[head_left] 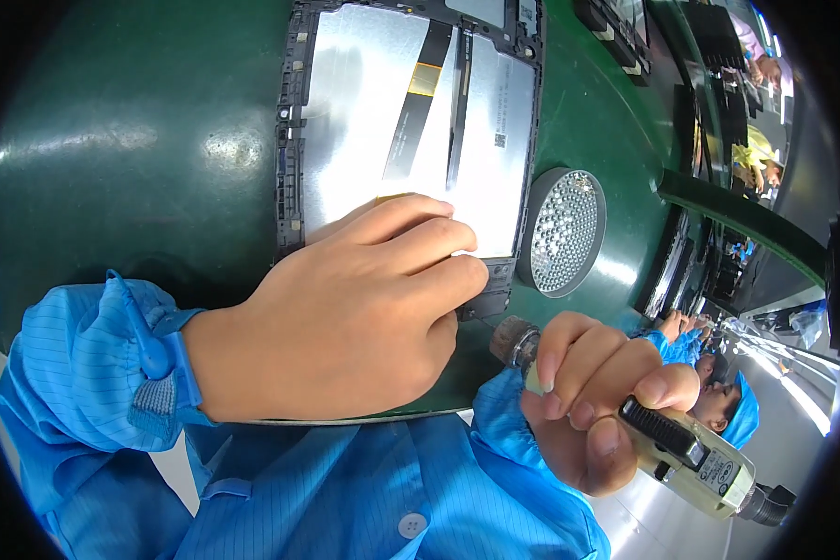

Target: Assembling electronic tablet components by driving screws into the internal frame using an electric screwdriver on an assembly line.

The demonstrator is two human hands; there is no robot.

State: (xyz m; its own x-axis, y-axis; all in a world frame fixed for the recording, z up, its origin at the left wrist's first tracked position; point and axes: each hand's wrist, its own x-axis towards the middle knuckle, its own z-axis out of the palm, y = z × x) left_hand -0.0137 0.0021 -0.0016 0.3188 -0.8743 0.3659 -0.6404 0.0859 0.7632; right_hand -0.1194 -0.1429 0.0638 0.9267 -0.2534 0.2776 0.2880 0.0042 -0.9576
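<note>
An opened tablet frame (420, 103) lies on the green bench, with bare silver metal inside a black edge. A dark flat ribbon cable (406, 135) with a yellow patch runs along it. My left hand (373, 289) lies over the tablet's near end, fingers bent and pressed down onto it; the thumb is mostly hidden. In my right hand (602, 397), fingers wrapped round, is a pale electric screwdriver (709, 476) with a black lever. Its tilted nose (513, 341) points toward the tablet's near right corner. Whether the thin bit touches there I cannot tell.
A round grey dish (567, 233) of small shiny screws or beads stands right of the tablet. The green bench (159, 168) spreads to the left. Black parts (616, 37) lie at the far right, beside a raised green strip (747, 219). Co-workers in blue (742, 411) sit further right.
</note>
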